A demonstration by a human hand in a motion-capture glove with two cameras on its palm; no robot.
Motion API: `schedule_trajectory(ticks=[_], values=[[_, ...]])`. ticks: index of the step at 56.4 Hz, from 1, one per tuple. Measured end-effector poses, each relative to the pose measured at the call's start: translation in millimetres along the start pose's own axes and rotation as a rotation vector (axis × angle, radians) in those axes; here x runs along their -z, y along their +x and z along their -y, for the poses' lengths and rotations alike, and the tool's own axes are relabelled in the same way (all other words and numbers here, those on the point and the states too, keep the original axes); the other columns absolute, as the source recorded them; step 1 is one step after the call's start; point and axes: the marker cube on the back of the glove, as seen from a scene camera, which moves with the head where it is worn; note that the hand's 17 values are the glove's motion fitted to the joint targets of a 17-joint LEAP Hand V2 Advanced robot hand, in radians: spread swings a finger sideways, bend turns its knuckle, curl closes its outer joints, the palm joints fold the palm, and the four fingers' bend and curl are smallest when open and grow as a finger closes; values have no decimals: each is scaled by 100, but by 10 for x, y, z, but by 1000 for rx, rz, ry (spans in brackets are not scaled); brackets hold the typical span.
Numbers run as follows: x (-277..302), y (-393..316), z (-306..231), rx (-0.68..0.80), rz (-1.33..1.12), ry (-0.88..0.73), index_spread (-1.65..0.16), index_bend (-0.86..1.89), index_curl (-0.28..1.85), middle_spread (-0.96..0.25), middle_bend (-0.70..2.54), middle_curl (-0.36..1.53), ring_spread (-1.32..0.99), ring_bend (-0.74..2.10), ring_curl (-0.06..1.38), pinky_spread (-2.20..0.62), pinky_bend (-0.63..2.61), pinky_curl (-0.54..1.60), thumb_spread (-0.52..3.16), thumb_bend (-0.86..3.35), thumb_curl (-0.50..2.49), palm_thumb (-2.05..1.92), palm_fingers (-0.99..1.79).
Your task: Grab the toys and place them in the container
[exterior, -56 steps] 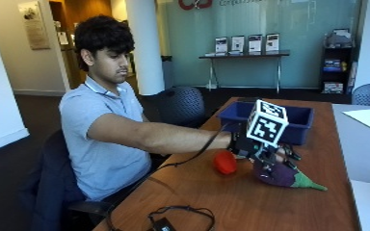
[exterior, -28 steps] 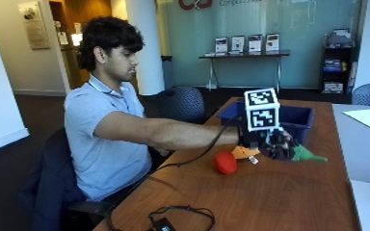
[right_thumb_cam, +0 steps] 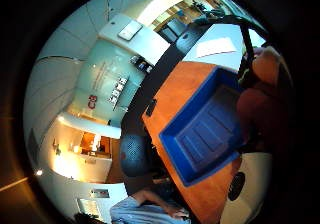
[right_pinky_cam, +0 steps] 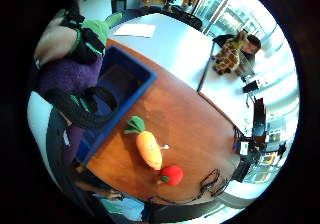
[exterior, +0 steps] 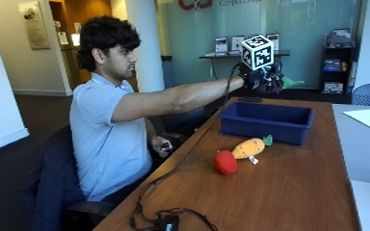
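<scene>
The gloved right hand (exterior: 266, 79) curls its fingers round a purple plush eggplant (exterior: 276, 84) with a green top, holding it in the air above the blue container (exterior: 266, 121). Below and nearer the person, a plush carrot (exterior: 249, 147) lies on the wooden table (exterior: 287, 192), touching a red plush tomato (exterior: 225, 161)

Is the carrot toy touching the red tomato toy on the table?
Cannot tell. In the outside view the carrot toy seems to meet the tomato toy, but the little finger side palm view suggests a sliver of table between them.
</scene>
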Motion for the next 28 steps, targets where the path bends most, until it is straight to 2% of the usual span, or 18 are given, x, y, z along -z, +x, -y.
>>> schedule_trajectory(ticks=[6, 9, 10, 14, 20, 28], values=[[-267, -241, 61, -22, 41, -150, -20, 56, 54, 5, 24, 11, -9, 89, 31, -29, 119, 37, 144, 35, 64, 80, 53], [-379, -262, 39, -53, 43, -258, -21, 53, 55, 5, 17, 11, -7, 79, 30, -27, 127, 40, 148, 34, 61, 75, 31], [-404, -254, 30, -62, 40, -284, -22, 49, 54, 6, 15, 11, -5, 70, 27, -24, 128, 41, 150, 32, 59, 70, 13], [-450, -219, 8, -78, 31, -310, -26, 31, 49, 6, 18, 15, -1, 45, 21, -13, 130, 42, 151, 19, 50, 45, -29], [-395, -91, -43, -78, 8, -284, -29, 17, 40, 5, 11, 15, 2, 27, 15, -2, 120, 37, 145, 4, 41, 21, -29], [-265, 204, -213, -120, -38, -316, -32, 18, 38, 4, 10, 15, 3, 18, 14, 4, 111, 33, 140, -2, 37, 12, -22]])
